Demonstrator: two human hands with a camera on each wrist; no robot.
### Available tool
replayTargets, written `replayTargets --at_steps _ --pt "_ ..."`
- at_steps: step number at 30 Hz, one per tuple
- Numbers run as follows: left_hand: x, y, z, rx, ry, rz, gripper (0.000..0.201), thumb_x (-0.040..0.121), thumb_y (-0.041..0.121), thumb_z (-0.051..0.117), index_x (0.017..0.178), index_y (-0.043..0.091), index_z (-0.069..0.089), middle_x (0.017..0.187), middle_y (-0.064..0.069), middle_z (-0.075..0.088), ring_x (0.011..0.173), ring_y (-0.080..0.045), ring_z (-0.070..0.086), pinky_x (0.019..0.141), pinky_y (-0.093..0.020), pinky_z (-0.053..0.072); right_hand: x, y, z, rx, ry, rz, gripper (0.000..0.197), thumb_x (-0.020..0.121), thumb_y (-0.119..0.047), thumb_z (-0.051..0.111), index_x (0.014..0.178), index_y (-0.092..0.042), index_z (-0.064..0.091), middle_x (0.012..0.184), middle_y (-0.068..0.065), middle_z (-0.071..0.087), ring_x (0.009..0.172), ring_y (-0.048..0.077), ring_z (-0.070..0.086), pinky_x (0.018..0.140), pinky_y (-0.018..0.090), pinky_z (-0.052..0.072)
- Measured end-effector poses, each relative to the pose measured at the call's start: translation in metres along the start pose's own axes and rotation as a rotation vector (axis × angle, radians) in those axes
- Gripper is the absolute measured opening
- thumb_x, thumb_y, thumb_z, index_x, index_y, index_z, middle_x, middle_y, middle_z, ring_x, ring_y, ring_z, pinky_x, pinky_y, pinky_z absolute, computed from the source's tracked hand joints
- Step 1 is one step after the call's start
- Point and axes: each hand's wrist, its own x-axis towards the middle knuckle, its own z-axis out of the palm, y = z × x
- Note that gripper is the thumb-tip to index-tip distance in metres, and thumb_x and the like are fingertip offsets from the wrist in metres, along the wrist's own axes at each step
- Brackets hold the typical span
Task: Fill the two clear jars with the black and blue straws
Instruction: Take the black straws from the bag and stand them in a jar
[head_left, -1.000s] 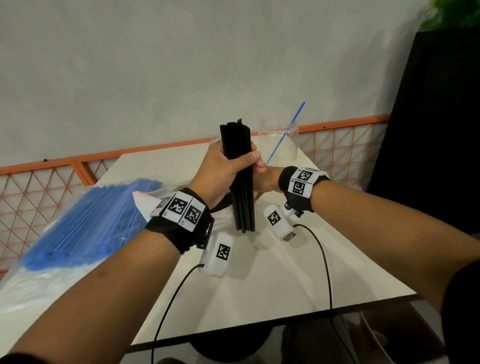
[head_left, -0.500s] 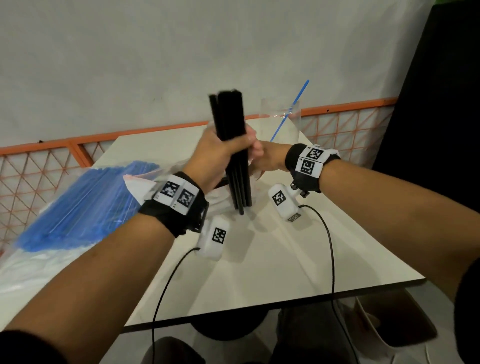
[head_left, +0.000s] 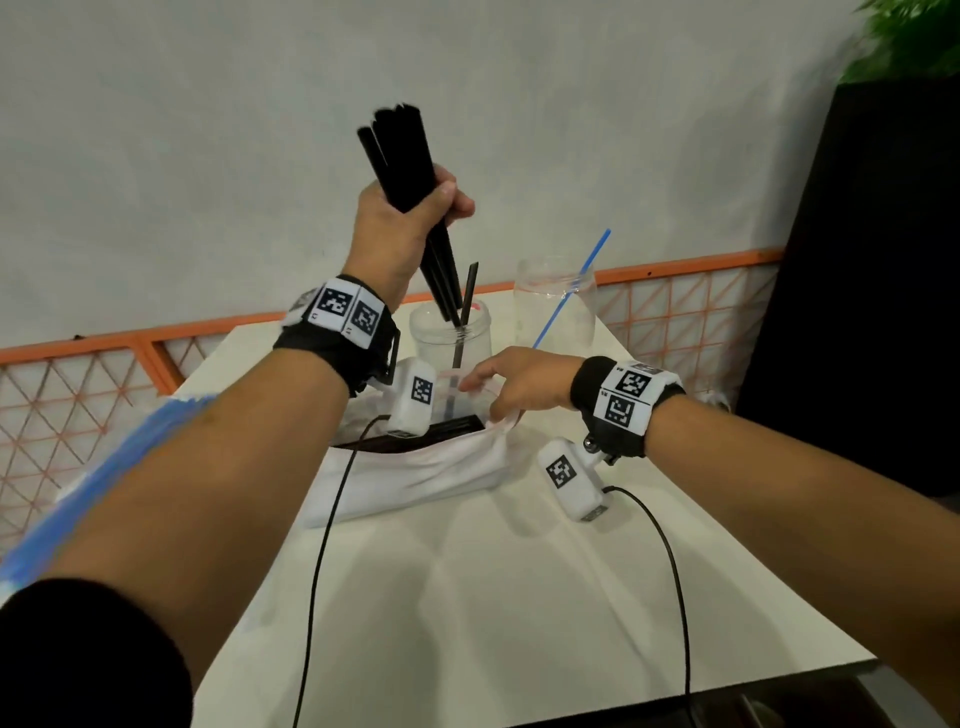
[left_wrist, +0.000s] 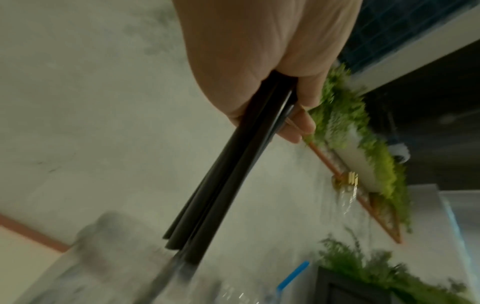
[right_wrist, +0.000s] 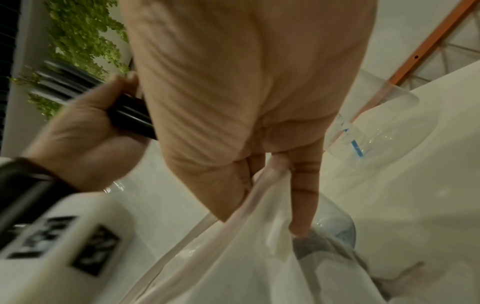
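Note:
My left hand grips a bundle of black straws, tilted, with the lower tips at the mouth of the nearer clear jar. One black straw stands loose in that jar. The farther clear jar holds a single blue straw. My right hand pinches the open edge of a clear plastic bag with more black straws inside. In the left wrist view the bundle runs down from my fist toward the blurred jar. The right wrist view shows my fingers on the bag's edge.
A bag of blue straws lies at the left, partly hidden by my left forearm. The white table ends close behind the jars, with an orange lattice fence beyond. Wrist-camera cables trail across the near tabletop.
My left hand lifted the black bundle higher and tipped its lower ends over the nearer jar. My right hand dropped from beside the bundle to the bag's edge.

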Motion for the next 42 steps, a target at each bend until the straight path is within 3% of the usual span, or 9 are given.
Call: replayTargets --at_steps 11,15,18,21,25,28,32,36,42 --pt "-0.01 -0.072 -0.007 0.3 -0.012 -0.299 0.008 0.09 0.01 0.068 0.083 0.008 0.065 0.079 -0.015 0.07 0.073 -0.022 0.066 0.084 -0.036 0.057 0.009 0.004 -0.001 -0.007 -0.013 -0.015 0.055 0.079 -0.003 0.069 0.131 -0.018 0.058 0.131 0.003 0.056 0.115 0.021 0.057 0.089 0.026 0.052" --pt "-0.007 -0.07 -0.008 0.32 0.026 -0.261 0.006 0.086 0.006 0.07 0.088 0.006 0.065 0.075 -0.015 0.069 0.064 -0.018 0.066 0.066 -0.025 0.056 0.01 0.004 -0.002 -0.01 -0.018 -0.016 0.056 0.079 -0.003 0.069 0.132 -0.018 0.058 0.133 0.003 0.054 0.117 0.021 0.054 0.093 0.029 0.052" --pt "-0.009 -0.07 -0.007 0.428 0.003 -0.275 0.007 0.085 0.008 0.07 0.09 0.006 0.066 0.08 -0.014 0.07 0.07 -0.018 0.067 0.071 -0.03 0.055 0.009 0.002 -0.002 0.002 -0.019 -0.019 0.055 0.08 -0.002 0.068 0.132 -0.018 0.058 0.134 0.003 0.053 0.116 0.022 0.055 0.091 0.03 0.054" --pt "-0.006 -0.061 -0.01 0.523 0.107 -0.186 0.02 0.084 0.021 0.075 0.097 0.014 0.062 0.095 -0.002 0.065 0.086 -0.014 0.061 0.081 -0.024 0.051 0.007 0.001 -0.003 0.028 -0.011 -0.019 0.05 0.08 0.0 0.066 0.127 -0.018 0.061 0.131 0.005 0.053 0.113 0.024 0.057 0.076 0.026 0.057" --pt "-0.015 -0.028 -0.011 0.572 0.222 0.044 0.017 0.078 0.015 0.073 0.085 0.024 0.06 0.081 0.008 0.059 0.069 -0.004 0.053 0.067 -0.016 0.047 0.007 0.0 -0.003 0.018 -0.008 -0.005 0.043 0.082 -0.002 0.065 0.122 -0.017 0.066 0.127 0.006 0.057 0.102 0.022 0.062 0.058 0.015 0.052" --pt "-0.037 -0.014 -0.008 0.503 -0.176 -0.221 0.017 0.081 0.0 0.065 0.075 0.016 0.066 0.063 0.002 0.067 0.054 -0.01 0.063 0.054 -0.025 0.052 0.008 -0.001 -0.002 -0.003 0.02 -0.002 0.047 0.08 -0.003 0.067 0.125 -0.012 0.062 0.117 0.008 0.06 0.087 0.022 0.065 0.054 0.016 0.05" --pt "-0.071 -0.027 -0.003 1.038 -0.808 -0.448 0.011 0.082 0.011 0.072 0.093 0.009 0.075 0.081 -0.002 0.072 0.075 -0.017 0.067 0.064 -0.022 0.053 0.008 -0.006 0.002 -0.015 0.036 0.01 0.039 0.077 0.0 0.069 0.115 -0.001 0.061 0.103 0.012 0.059 0.07 0.015 0.063 0.051 0.016 0.05" --pt "-0.088 -0.053 -0.002 1.319 -0.86 -0.408 0.026 0.082 0.027 0.075 0.098 0.006 0.072 0.093 -0.004 0.065 0.085 -0.018 0.057 0.075 -0.027 0.045 0.006 -0.009 0.005 -0.022 0.032 -0.003 0.046 0.075 0.003 0.069 0.118 -0.011 0.062 0.101 0.001 0.054 0.075 0.013 0.061 0.051 0.013 0.048" --pt "-0.088 -0.063 -0.005 1.337 -0.885 -0.418 0.017 0.082 0.021 0.073 0.083 0.004 0.068 0.085 -0.005 0.063 0.083 -0.021 0.056 0.073 -0.028 0.041 0.004 -0.01 0.006 0.007 0.032 0.014 0.064 0.077 0.003 0.068 0.137 -0.009 0.052 0.119 0.002 0.05 0.076 0.013 0.063 0.054 0.015 0.05"
